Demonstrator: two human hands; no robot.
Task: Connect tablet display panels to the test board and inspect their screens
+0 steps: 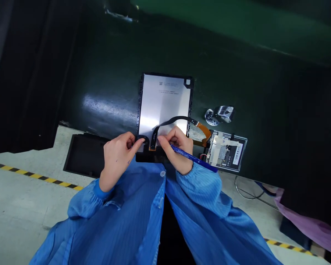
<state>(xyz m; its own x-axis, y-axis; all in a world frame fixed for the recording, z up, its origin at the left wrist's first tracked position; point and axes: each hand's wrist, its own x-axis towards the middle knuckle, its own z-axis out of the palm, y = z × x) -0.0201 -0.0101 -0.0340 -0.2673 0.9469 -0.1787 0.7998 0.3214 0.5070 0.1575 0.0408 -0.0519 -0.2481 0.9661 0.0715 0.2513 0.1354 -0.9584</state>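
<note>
A display panel (165,103) with a silver back and black frame lies on the dark green table. My left hand (120,152) is closed in a pinch at the panel's lower left corner, on a black strip beside the frame. My right hand (179,149) has its fingers curled round a blue pen-like tool (194,159); its thumb and fingertip are near the black flex cable (153,138). That cable arches over the panel and joins an orange ribbon (204,130), which leads to a circuit board module (225,151) at the right. What the left fingertips pinch is partly hidden.
A shiny metal fixture (220,115) stands on the table (110,73) right of the panel. A black tray-like box (84,154) is at the left, below the table edge. Yellow-black tape (35,176) marks the floor. A cable (248,195) and pink cloth (306,217) hang at right.
</note>
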